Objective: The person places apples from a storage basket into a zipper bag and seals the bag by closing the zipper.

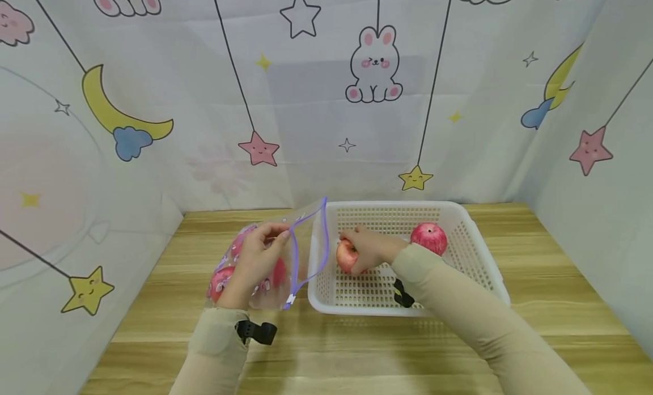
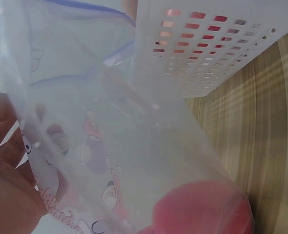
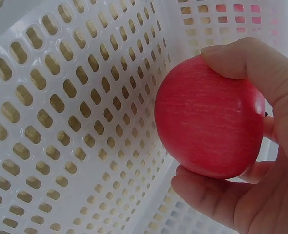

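Note:
My left hand (image 1: 257,260) pinches the upper side of a clear slider zip bag (image 1: 308,250), holding its purple-edged mouth wide toward the basket. Several red apples (image 1: 221,283) lie inside the bag, partly hidden by its cartoon print and my hand; one apple (image 2: 202,209) bulges low in the left wrist view. My right hand (image 1: 376,249) grips another apple (image 3: 207,117) with the thumb on one side and fingers on the other, within the left part of the white plastic basket (image 1: 393,311). A second apple (image 1: 429,238) sits at the basket's right back.
The basket's left rim (image 1: 315,281) stands right beside the bag's mouth. A white slider (image 1: 291,299) sits at the near end of the zip. Wood-grain table (image 1: 357,355) lies beneath, with a printed cloth (image 1: 326,128) behind and at both sides.

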Available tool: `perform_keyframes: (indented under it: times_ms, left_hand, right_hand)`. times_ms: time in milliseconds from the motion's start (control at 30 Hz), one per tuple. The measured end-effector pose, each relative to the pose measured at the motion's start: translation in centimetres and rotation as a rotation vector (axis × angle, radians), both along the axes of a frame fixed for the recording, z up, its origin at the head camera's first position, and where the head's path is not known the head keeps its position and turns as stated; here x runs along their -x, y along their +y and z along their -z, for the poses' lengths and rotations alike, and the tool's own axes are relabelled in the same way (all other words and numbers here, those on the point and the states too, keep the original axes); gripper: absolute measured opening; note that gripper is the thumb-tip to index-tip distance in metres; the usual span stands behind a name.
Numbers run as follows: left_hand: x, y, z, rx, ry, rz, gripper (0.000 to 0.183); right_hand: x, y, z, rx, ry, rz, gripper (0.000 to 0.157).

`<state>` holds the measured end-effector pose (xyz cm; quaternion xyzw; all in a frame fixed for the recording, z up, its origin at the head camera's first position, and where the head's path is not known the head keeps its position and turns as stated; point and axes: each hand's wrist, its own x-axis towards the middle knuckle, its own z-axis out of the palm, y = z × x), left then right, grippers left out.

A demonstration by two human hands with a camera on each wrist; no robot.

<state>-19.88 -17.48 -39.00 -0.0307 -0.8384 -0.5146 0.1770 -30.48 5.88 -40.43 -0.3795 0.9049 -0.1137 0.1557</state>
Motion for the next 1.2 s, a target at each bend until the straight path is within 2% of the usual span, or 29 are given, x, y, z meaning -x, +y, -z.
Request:
perform_keyframes:
  times_ms: [233, 500, 1200]
  left_hand:
    - [0.08, -0.01, -0.07, 0.012, -0.015, -0.009, 0.019]
    - [0.01, 0.01, -0.26, 0.001, -0.024, -0.025, 0.02]
    - [0.0, -0.02, -0.21, -0.007, -0.018, -0.033, 0.02]
  right_hand:
    - [0.11, 0.29, 0.07, 0.012, -0.023, 0.022, 0.084]
    - [0.07, 0.45, -0.16, 0.05, -0.034, 0.012, 0.087]
    - [0.14, 0.74, -0.63, 0.072, -0.016, -0.005, 0.085]
